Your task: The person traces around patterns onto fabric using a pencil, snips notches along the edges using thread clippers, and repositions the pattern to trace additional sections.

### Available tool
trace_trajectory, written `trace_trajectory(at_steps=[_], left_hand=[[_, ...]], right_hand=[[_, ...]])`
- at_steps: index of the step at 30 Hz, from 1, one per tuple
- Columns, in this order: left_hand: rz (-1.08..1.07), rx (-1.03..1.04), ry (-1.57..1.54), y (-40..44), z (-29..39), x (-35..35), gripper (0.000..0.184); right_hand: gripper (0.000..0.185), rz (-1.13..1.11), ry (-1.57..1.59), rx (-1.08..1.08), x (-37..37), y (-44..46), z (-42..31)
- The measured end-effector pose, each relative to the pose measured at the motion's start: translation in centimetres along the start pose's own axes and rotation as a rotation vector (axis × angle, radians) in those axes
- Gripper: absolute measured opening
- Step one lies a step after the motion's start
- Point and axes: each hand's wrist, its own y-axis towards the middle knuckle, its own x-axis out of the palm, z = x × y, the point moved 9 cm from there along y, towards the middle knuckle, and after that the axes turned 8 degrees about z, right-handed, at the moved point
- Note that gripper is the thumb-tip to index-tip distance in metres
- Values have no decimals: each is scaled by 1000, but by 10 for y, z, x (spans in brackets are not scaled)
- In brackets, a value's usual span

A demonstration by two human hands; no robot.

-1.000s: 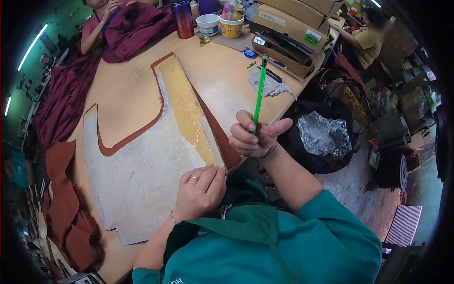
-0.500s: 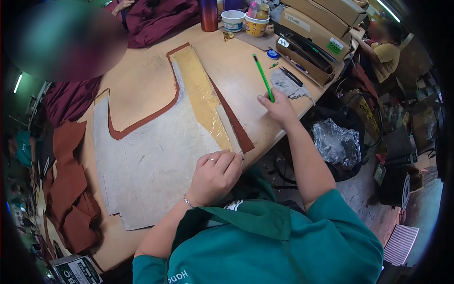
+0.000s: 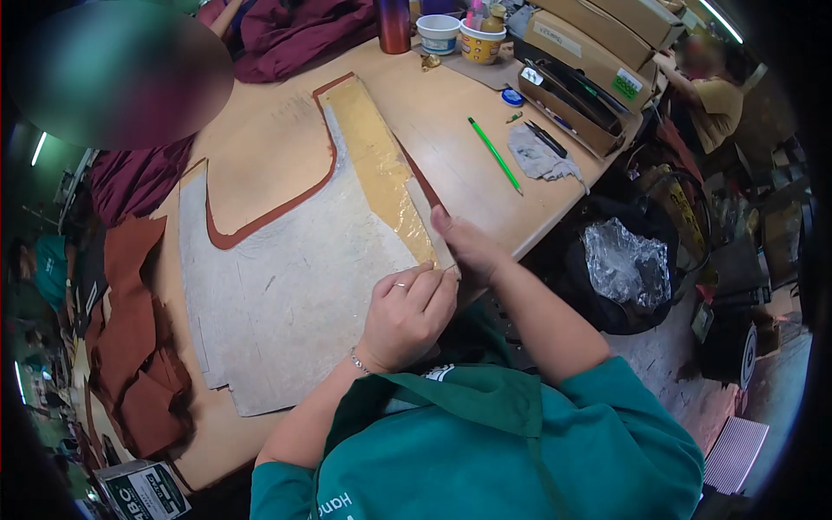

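Note:
A large grey-white pattern board (image 3: 277, 295) with a yellow taped strip (image 3: 368, 147) lies flat on a brown leather-like sheet (image 3: 286, 227), whose edge shows around the cut-out and along the right side. My left hand (image 3: 407, 308) is closed at the board's near right corner, fingertips pinched on its edge. Beside it, my right hand (image 3: 472, 247) grips the right edge, thumb on top and the other fingers mostly hidden; the brown sheet runs into this grip. A green pencil (image 3: 496, 156) lies on the table, apart from both hands.
Brown scraps (image 3: 143, 347) are heaped at the left. Maroon cloth (image 3: 286, 39) lies at the back. A bottle (image 3: 393, 26), tubs (image 3: 438, 35), a pen box (image 3: 572, 108) and a grey rag (image 3: 542, 154) stand or lie far right. Another person (image 3: 719, 95) sits beyond.
My right hand has let go of the green pencil, which now lies on the table, and has moved down and left to the board's right edge. My left hand stays at the corner.

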Motion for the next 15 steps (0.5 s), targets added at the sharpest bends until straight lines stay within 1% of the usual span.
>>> trace_trajectory(at_steps=[3, 4, 6, 7, 8, 9, 10, 11, 12, 13, 14, 15], left_hand=[[-83, -41, -25, 1, 2, -3, 21], [-95, -72, -82, -1, -4, -9, 22], [-111, -139, -175, -7, -28, -31, 26], [-71, -256, -96, -5, -46, -61, 27], [57, -341, 15, -13, -70, -93, 23], [163, -524, 80, -33, -102, -124, 17], [298, -655, 90, -59, -133, -157, 17], [461, -922, 39, -101, -168, -180, 23], [408, -907, 229, -119, -183, -200, 23], [229, -1054, 423, -147, -199, -207, 25], [163, -993, 509, -174, -210, -205, 29], [72, -1007, 667, -202, -220, -198, 38]], right_hand=[[51, -229, 374, 183, 28, -12, 17], [42, -127, 181, 65, 16, -2, 12], [37, -131, 172, -20, 11, -3, 0], [35, -147, 165, -57, 9, -4, -8], [39, -149, 122, -105, 2, -11, -22], [43, -158, 78, -148, -12, -18, -38], [52, -55, -42, -103, -58, -6, -28], [52, -49, 11, -270, -59, -22, -52], [51, -12, -9, -336, -73, -33, -65], [51, 32, -23, -381, -91, -43, -75], [50, 80, -28, -436, -110, -54, -88], [50, 122, -21, -493, -127, -66, -100]])
